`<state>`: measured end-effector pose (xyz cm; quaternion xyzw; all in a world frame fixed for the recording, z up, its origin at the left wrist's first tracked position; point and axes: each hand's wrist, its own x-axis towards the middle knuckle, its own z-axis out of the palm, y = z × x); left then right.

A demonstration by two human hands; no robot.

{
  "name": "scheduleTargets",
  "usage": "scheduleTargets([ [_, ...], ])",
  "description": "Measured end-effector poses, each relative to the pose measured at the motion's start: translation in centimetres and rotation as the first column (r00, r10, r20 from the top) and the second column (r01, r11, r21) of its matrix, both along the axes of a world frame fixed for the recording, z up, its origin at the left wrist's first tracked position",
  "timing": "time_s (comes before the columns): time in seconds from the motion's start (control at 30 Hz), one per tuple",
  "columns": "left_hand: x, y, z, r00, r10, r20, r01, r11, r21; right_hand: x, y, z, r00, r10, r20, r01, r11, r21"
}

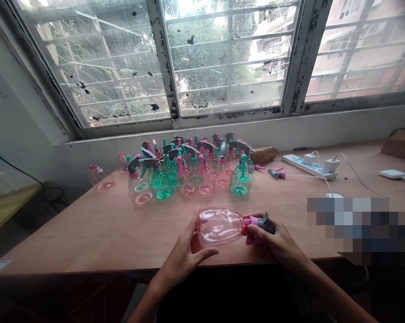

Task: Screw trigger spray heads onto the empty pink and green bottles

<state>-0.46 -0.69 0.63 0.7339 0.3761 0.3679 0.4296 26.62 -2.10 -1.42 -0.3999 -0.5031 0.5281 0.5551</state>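
A clear pink spray bottle point(220, 227) lies sideways in the air above the table's near edge. My left hand point(185, 252) cups its base, the thumb stretched out below it. At the neck, my right hand point(277, 237) is closed around the black and pink spray head point(265, 224), which sits on the bottle's mouth. Whether the collar is fully screwed down I cannot tell. Beyond my hands, several green and pink spray bottles stand upright in a group, among them a green bottle point(162, 184) and a pink bottle point(206, 180) at the front.
Two pink bottles without spray heads, one nearer point(96, 175), stand at the left edge. A loose spray head point(277, 173) lies right of the group. A power strip point(306, 166) with plugs and cables is at the right, near a cardboard box point(399, 142). Windows point(229, 58) rise behind.
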Motion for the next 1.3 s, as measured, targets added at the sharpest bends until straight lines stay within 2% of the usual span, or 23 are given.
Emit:
scheduleTargets([
  [0.13,-0.1,0.0,-0.1,1.000,0.021,0.011,-0.021,0.999,0.029,0.0,0.1,-0.1,1.000,0.002,-0.017,-0.002,1.000,-0.015],
  [0.3,-0.4,0.0,0.2,0.996,-0.046,0.080,0.054,0.994,-0.095,0.0,0.1,0.0,1.000,0.007,-0.017,-0.007,1.000,-0.008],
  [0.37,-0.5,0.1,0.1,0.993,-0.054,0.103,0.065,0.992,-0.106,0.0,0.1,0.1,0.999,-0.002,-0.032,0.001,1.000,-0.019],
  [0.53,-0.4,0.1,-0.6,0.999,-0.020,0.047,0.021,0.999,-0.028,-0.1,0.2,0.0,0.998,-0.025,-0.053,0.024,0.999,-0.035],
  [0.8,-0.4,0.2,-0.3,1.000,0.015,-0.026,-0.016,0.999,-0.028,0.0,-0.2,0.3,0.999,0.007,0.042,-0.007,1.000,0.001],
  [0.97,-0.2,0.3,-0.9,0.999,0.030,0.042,-0.033,0.997,0.066,0.0,0.0,0.1,0.999,0.017,0.045,-0.018,1.000,0.010],
  [1.2,-0.1,0.0,-0.2,0.999,0.040,0.003,-0.040,0.999,0.022,0.1,0.0,0.1,0.995,0.001,0.103,-0.004,0.999,0.032],
  [1.3,0.0,0.0,-0.3,0.999,0.046,-0.012,-0.045,0.997,0.055,0.1,0.1,-0.1,0.997,0.010,0.071,-0.012,1.000,0.025],
])
